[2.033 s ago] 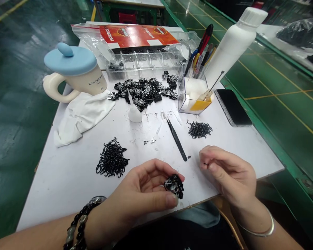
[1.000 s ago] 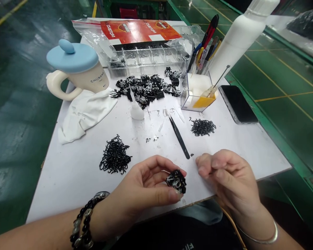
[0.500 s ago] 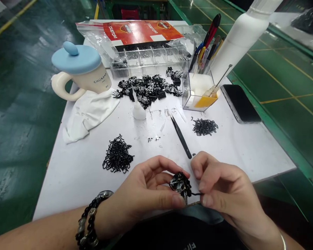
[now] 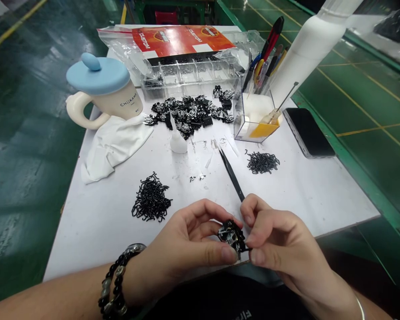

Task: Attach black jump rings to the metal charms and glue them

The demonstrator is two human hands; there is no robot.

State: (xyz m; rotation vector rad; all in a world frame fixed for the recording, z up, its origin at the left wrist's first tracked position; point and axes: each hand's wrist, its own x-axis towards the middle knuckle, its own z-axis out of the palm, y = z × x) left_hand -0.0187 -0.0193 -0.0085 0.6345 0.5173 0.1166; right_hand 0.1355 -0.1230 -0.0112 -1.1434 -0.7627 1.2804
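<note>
- Clump of black clips [image 4: 232, 236] is sitting between my hands, held up just above the table [image 4: 306, 200] near its front edge.
- My left hand [image 4: 183, 242] is cupping the clump, with the thumb pressing in from below and the fingers curling over from behind.
- My right hand [image 4: 282, 238] is closing in from the other side, its thumb and forefinger pressed together at the clump's edge on what looks like a thin black hook [image 4: 248, 249].
- Keeping the left grip firm and steady seems the best way to work here, so the small pieces aren't shifting while my right fingertips are working at the edge.
- Working slowly also looks wise, since the metal pieces are tangled closely together.
- Tweezers [image 4: 231, 175] are lying beside my right hand, with their tip running in behind my fingers.
- My fingers are hiding much of the clump, so I can't make out how its pieces are joined.
- That hook is showing only as a sliver, and I can't tell exactly where it's meeting the clump.
</note>
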